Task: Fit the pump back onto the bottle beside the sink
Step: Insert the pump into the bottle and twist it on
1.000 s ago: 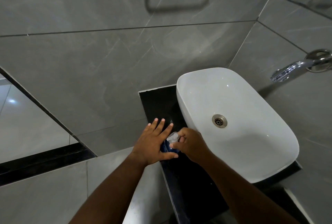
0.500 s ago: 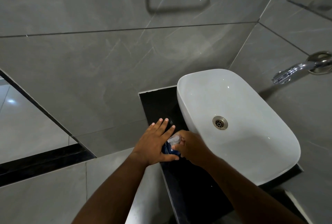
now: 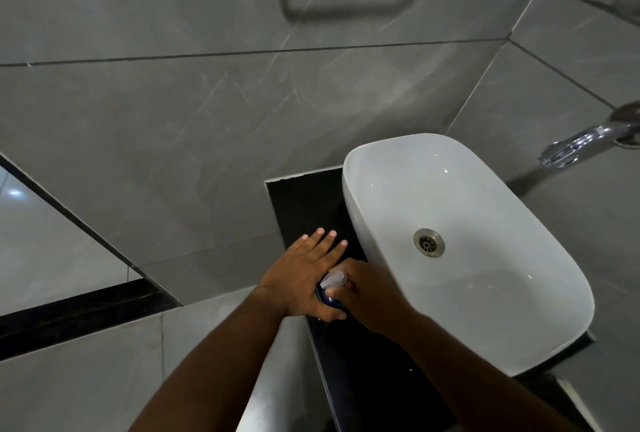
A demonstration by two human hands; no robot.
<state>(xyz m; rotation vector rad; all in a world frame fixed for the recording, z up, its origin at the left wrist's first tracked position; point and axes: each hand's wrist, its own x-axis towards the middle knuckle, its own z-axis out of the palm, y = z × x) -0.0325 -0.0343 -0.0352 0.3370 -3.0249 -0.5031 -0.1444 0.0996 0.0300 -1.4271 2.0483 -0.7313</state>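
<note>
The step in hand looks like seating or screwing the pump (image 3: 333, 278) onto the bottle (image 3: 327, 297), which calls for holding the bottle dead upright and turning the pump squarely on the neck, so the thread does not cross and the bottle does not slide off the front edge of the counter (image 3: 304, 203). The bottle stands on the counter's left front edge, just beside the sink (image 3: 460, 196), between the hands: the left hand (image 3: 301, 279) braces its left side with fingers splayed and thumb hooked round it, and the right hand (image 3: 367, 296) is clenched on the pump from the right.
</note>
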